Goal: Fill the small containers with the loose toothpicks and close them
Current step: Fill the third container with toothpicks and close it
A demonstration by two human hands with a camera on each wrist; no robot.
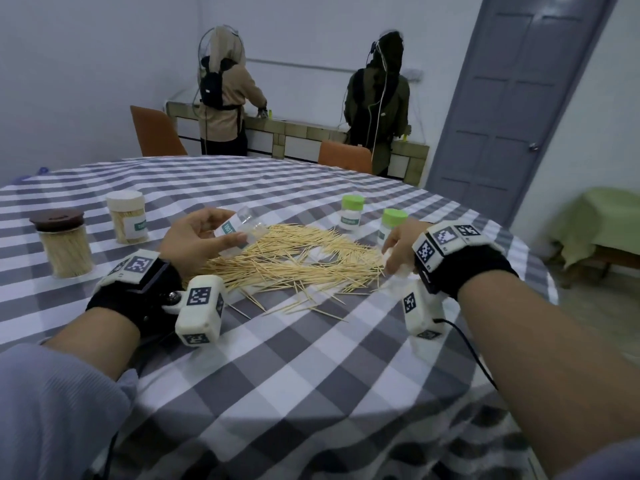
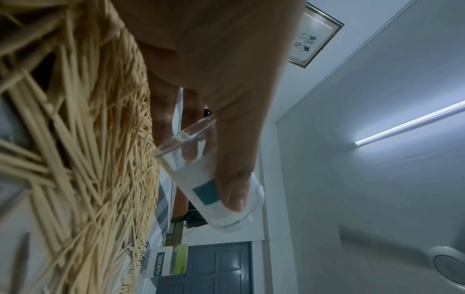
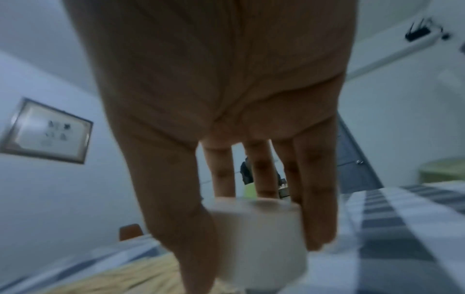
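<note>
1. Head view: the left hand [image 1: 194, 237] holds a clear, uncapped container [image 1: 239, 232] tilted over the near-left edge of the pile of loose toothpicks [image 1: 294, 258], its fingers curled round the labelled body. The pile lies spread on the checked table [image 1: 311, 358].
2. Head view: at the pile's right edge the right hand [image 1: 401, 244] has its fingers closed down on a white cap [image 1: 393, 259] at the tablecloth. Two green-capped containers [image 1: 352, 213] stand upright just beyond the pile; one is partly hidden behind the right hand.
3. Head view: left of the pile stand a white-capped container full of toothpicks [image 1: 126, 216] and a brown-lidded jar [image 1: 64, 245], also full.
4. Left wrist view: thumb and fingers [image 2: 234, 189] clasp the clear container, which looks empty, its open mouth [image 2: 186, 135] turned towards the toothpick pile [image 2: 88, 159] and just beside it. A green-capped container labelled TOOTHPICK [image 2: 166, 262] stands past the pile.
5. Right wrist view: blurred; the thumb and fingers [image 3: 314, 199] grip the white cap [image 3: 254, 234] round its sides, just above the tablecloth, with the pile beside it.
</note>
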